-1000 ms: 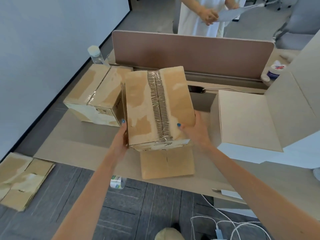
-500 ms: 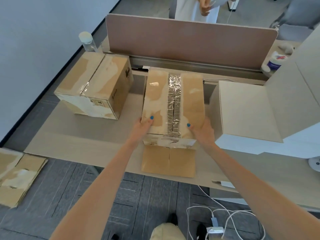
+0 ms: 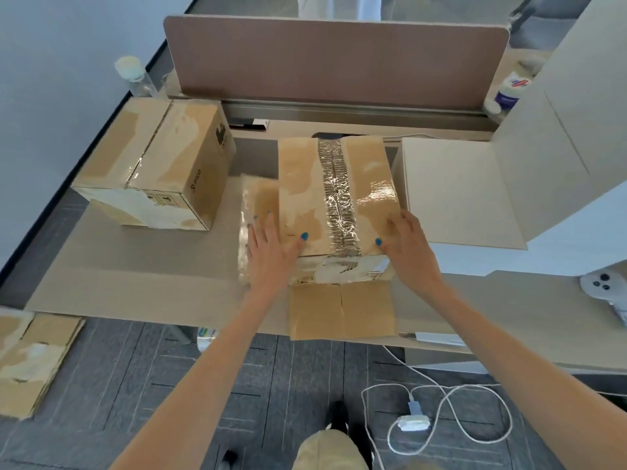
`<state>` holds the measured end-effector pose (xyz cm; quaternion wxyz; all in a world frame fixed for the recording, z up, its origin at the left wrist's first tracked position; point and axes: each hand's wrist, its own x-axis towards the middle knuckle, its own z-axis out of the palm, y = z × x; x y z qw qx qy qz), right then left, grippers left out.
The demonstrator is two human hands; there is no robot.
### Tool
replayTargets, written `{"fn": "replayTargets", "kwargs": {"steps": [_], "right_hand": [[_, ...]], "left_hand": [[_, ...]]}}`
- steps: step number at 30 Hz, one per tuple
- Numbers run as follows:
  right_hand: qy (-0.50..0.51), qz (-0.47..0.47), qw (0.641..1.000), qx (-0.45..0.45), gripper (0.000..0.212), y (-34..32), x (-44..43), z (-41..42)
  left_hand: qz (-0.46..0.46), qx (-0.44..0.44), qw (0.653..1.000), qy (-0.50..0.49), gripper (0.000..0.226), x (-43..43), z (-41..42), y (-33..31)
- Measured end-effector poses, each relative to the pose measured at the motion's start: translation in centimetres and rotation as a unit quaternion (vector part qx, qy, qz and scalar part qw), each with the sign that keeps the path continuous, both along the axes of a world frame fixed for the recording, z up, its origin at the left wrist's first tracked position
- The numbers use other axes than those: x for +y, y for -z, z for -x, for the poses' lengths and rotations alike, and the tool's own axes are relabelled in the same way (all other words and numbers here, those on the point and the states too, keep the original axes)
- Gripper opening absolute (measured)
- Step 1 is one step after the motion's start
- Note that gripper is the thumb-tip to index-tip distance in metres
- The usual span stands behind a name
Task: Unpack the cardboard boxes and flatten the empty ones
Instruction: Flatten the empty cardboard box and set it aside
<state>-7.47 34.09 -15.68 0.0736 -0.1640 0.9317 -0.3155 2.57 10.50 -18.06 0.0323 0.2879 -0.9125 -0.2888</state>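
Layout: the counter (image 3: 135,276) carries a pale open carton (image 3: 458,191) at right, the taped box (image 3: 305,184) in the middle near the front edge, and a second brown box (image 3: 152,164) at left, well apart from it.

Hands: the left hand (image 3: 271,252) lies flat, fingers straight and spread, on the taped box's left near corner (that side is blurred). The right hand (image 3: 410,249) rests flat on its right near corner, thumb on top. Neither grips anything.

Risks, judged:
- The taped box sits on a loose flat sheet (image 3: 342,310) that overhangs the counter's front edge. A push or pull toward the person could slide sheet and box off, and flat palms would not catch it.
- The tape seam is unbroken, so pressing down now would crush any contents rather than flatten an empty box.
- The box's right side is just beside the pale carton, so the right hand's fingers could get pinched there.
- A white cable (image 3: 441,401) loops on the floor near the feet and could snag a step.

Counts: 1 pale carton; 2 brown boxes standing; 1 flat sheet on the counter; 1 flattened stack (image 3: 30,361) on the floor, pieces uncountable; 2 hands; 1 cable.
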Motion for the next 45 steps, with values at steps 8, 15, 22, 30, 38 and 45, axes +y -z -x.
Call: {"fn": "replayTargets", "kwargs": {"steps": [8, 15, 22, 30, 38, 45], "right_hand": [[-0.101, -0.051, 0.983, 0.148, 0.043, 1.5, 4.9, -3.0], [-0.157, -0.086, 0.965, 0.190, 0.051, 4.2, 8.0, -5.6], [-0.170, -0.194, 0.962, 0.091, 0.028, 9.1, 11.9, -8.4], [-0.168, -0.249, 0.951, 0.076, 0.026, 10.8, 12.2, -8.4], [-0.169, -0.063, 0.973, 0.144, 0.006, 6.3, 7.1, -8.0], [-0.171, -0.016, 0.968, 0.181, 0.007, 3.2, 2.6, -7.0]], "left_hand": [[0.212, 0.104, 0.942, 0.238, 0.050, 3.5, -2.5, 0.3], [0.230, 0.096, 0.940, 0.234, 0.058, 6.2, -4.0, 1.8], [0.244, 0.086, 0.941, 0.219, 0.060, 6.5, -4.1, 2.3], [0.256, 0.096, 0.935, 0.225, 0.061, 6.4, -4.1, 2.7], [0.238, 0.102, 0.936, 0.239, 0.049, 5.3, -3.0, 0.3], [0.218, 0.036, 0.946, 0.239, 0.048, 1.8, -1.0, -1.0]]}}
